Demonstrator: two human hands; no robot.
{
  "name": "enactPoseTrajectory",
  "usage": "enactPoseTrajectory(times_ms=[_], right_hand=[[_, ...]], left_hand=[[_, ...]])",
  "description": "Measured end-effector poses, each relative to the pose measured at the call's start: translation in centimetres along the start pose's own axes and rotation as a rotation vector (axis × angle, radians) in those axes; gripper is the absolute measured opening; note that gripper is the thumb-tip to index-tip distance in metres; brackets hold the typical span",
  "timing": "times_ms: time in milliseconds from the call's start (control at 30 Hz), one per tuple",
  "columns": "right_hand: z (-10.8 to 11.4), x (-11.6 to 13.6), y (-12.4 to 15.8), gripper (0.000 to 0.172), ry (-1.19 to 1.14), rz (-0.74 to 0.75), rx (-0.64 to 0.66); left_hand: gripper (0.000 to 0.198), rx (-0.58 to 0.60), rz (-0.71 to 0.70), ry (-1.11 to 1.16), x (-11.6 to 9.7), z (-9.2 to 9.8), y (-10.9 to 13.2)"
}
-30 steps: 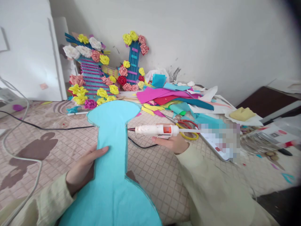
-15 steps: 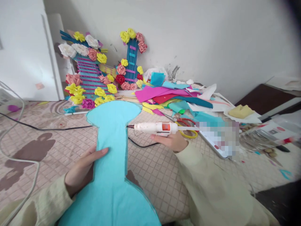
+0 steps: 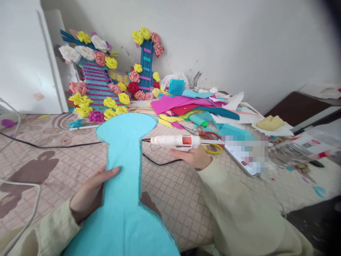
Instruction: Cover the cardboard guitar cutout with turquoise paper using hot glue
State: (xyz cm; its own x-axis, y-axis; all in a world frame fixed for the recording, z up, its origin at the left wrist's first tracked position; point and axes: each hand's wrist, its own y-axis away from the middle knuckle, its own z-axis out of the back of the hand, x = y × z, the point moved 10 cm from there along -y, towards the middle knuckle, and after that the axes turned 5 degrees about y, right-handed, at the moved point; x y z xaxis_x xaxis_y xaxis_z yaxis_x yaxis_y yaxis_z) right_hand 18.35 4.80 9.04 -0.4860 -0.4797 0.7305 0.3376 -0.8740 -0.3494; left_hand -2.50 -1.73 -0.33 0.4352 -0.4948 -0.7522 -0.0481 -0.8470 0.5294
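Observation:
A flat, light-blue guitar-shaped cutout (image 3: 124, 177) stands tilted up in front of me, its rounded head away from me. My left hand (image 3: 92, 188) grips its neck from the left edge, thumb on the front and the other fingers hidden behind. My right hand (image 3: 195, 156) is wrapped round a white glue gun (image 3: 165, 142) with an orange window; a pale glue stick sticks out of its back. The gun's dark nozzle points left, at or very near the neck's right edge just below the head. Contact there is too small to make out.
Two flower-trimmed paper pieces, a wide one (image 3: 96, 83) and a narrow one (image 3: 146, 65), lean at the wall. Coloured paper scraps (image 3: 183, 103) are heaped beside them. Yellow-and-red-handled scissors (image 3: 214, 149), a partly blurred phone (image 3: 241, 158) and a clear plastic bottle (image 3: 290, 153) lie right. A black cord (image 3: 66, 146) crosses the patterned table.
The view has shifted slightly, so most things sit a little further left. Both hands keep their holds, and the nozzle remains by the neck's right edge.

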Motion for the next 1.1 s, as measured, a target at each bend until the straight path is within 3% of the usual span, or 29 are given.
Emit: enactPoseTrajectory(times_ms=[400,700,900,1100], right_hand=[[-0.1,0.3,0.0,0.013,0.026,0.062,0.009],[-0.4,0.3,0.1,0.007,0.035,0.028,0.052],[-0.7,0.2,0.1,0.008,0.014,0.013,0.086],[-0.3,0.1,0.0,0.011,0.008,0.015,0.042]], left_hand=[[0.055,0.001,-0.046,-0.026,-0.5,0.0,0.2],[0.061,0.033,-0.015,-0.028,0.1,0.9,-0.8],[0.056,0.011,-0.039,-0.034,-0.5,0.0,0.3],[0.059,0.003,-0.031,-0.049,-0.6,-0.3,0.5]])
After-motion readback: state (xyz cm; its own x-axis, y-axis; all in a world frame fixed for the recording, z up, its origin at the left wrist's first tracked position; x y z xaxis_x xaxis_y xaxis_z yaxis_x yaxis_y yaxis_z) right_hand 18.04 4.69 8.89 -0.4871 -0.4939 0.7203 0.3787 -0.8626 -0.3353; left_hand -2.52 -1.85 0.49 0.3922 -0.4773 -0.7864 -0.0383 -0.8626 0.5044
